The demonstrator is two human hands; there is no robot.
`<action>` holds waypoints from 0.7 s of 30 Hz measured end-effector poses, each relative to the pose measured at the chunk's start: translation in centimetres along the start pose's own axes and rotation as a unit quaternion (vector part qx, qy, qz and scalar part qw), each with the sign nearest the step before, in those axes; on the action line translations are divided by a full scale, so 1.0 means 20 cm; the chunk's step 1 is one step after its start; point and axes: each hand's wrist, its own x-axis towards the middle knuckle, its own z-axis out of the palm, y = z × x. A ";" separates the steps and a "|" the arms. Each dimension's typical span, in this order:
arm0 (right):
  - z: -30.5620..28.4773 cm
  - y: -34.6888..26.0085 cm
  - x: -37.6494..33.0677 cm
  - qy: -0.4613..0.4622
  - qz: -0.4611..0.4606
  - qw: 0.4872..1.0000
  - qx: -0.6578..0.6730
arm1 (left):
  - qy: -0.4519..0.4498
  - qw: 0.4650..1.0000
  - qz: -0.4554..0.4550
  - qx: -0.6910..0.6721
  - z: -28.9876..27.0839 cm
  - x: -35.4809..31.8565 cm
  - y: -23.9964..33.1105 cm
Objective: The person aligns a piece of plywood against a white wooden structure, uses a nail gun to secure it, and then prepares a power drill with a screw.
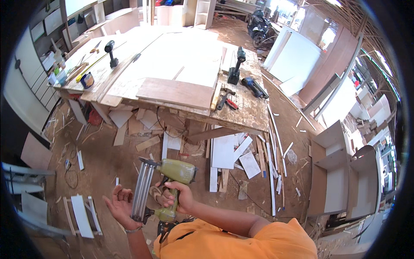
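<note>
While the right hand (pixel 176 197) is closed around the grip of a green nail gun (pixel 166 190), the tool is held low in front of the orange shirt (pixel 241 241), above the dirt floor (pixel 103 159). Its long grey magazine (pixel 141 190) is slanted downward and is met near its lower end by the left hand (pixel 120 207), which is spread open with the palm up and the fingers loosely curled; nothing is gripped by it. A wristband (pixel 133 230) is worn on that arm. Farther off, a large workbench (pixel 241 116) is seen, on which wooden boards (pixel 174 91), two drills (pixel 235 67), a hammer (pixel 225 98) and pliers (pixel 230 103) are laid. Offcuts of white board (pixel 223 151) are scattered beneath it.
</note>
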 end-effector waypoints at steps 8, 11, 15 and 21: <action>0.21 -0.44 0.38 0.064 -0.182 0.980 -0.045 | -0.153 0.983 -0.097 -0.022 0.57 0.84 -0.15; 0.29 -0.65 0.45 0.126 -0.244 0.950 -0.151 | -0.216 0.957 -0.196 -0.006 0.70 1.09 -0.34; 0.32 -0.86 0.49 0.353 -0.227 0.807 -0.414 | -0.221 0.930 -0.280 0.092 0.99 1.20 -0.72; 0.01 -1.35 0.35 0.591 -0.257 0.607 -0.465 | -0.417 0.821 -0.348 0.175 1.06 1.37 -0.91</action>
